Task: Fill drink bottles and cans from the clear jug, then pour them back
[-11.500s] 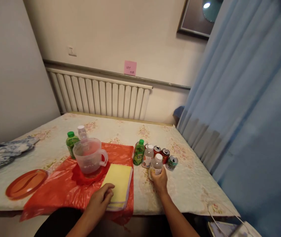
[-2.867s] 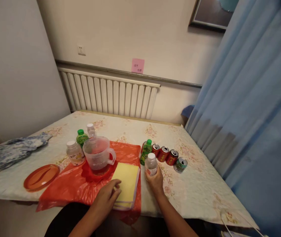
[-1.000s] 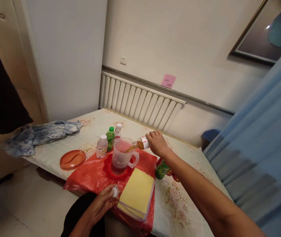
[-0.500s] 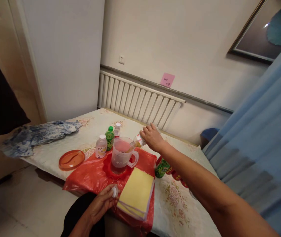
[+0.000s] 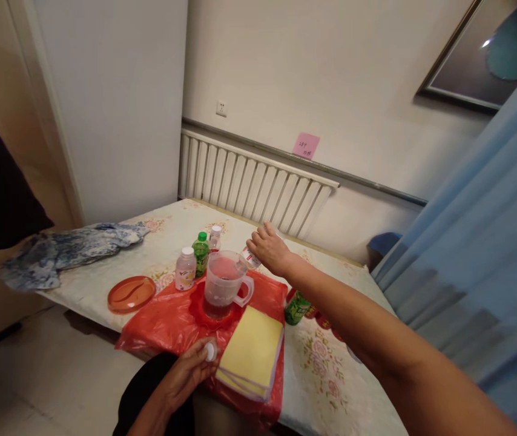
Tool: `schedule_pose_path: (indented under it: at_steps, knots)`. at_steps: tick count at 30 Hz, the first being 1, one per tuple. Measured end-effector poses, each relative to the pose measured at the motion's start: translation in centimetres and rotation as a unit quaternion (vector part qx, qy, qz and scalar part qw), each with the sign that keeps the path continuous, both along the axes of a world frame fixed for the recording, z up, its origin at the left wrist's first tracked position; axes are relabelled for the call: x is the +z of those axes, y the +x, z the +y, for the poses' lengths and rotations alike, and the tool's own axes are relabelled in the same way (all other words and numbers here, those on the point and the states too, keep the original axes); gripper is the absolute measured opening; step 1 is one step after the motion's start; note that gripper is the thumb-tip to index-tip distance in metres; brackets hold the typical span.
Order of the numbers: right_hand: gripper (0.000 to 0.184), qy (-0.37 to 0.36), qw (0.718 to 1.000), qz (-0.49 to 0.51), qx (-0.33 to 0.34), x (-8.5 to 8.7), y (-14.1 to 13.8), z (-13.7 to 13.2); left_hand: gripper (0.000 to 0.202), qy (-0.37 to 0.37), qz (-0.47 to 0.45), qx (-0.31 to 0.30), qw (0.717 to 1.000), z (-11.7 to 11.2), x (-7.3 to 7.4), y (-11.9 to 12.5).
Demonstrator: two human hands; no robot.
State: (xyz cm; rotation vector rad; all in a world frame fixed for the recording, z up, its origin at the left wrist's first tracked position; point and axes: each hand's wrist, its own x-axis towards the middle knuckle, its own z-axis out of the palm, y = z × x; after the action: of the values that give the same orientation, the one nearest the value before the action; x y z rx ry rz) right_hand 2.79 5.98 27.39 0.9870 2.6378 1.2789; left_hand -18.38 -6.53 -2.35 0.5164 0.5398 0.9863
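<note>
Tilted over the rim of a clear plastic measuring jug (image 5: 219,289) is a small labelled bottle (image 5: 251,257), gripped by my right hand (image 5: 269,247). Its mouth points down into the jug, which has dark liquid at the bottom and stands on a red scalloped dish (image 5: 198,313). My left hand (image 5: 195,361) pinches a white bottle cap (image 5: 210,351) low in front of the jug. Just left of the jug are a white-capped bottle (image 5: 186,270), a green bottle (image 5: 201,253) and another white-capped bottle (image 5: 215,238).
A yellow pad of paper (image 5: 253,348) lies on a red plastic bag (image 5: 161,327) near the table's front edge. An orange lid (image 5: 131,294) is at left beside a blue-patterned cloth (image 5: 77,248). Another green bottle (image 5: 296,308) lies under my right forearm. Behind runs a radiator (image 5: 249,181).
My right hand has shifted slightly left and up, tipping the bottle more steeply. The orange-yellow liquid seen in the bottle earlier no longer shows. My left hand stays about where it was.
</note>
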Motion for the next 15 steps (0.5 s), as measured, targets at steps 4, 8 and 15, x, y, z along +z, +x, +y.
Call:
schedule_pose_path:
  at_steps: [4,8,15]
  knots:
    - [0.022,-0.026,0.999,0.02,-0.035,-0.5,0.3,-0.1,0.041,-0.005,0.002,0.004,1.0,-0.1,-0.1,0.0]
    - [0.028,-0.128,0.974,0.142,-0.121,-1.3,1.2,-0.1,0.041,-0.013,0.01,0.014,1.0,-0.2,0.3,0.1]
    - [0.051,-0.199,0.918,0.287,-0.19,-4.2,3.8,0.0,0.041,-0.027,0.071,0.049,0.996,-0.3,2.7,0.1]
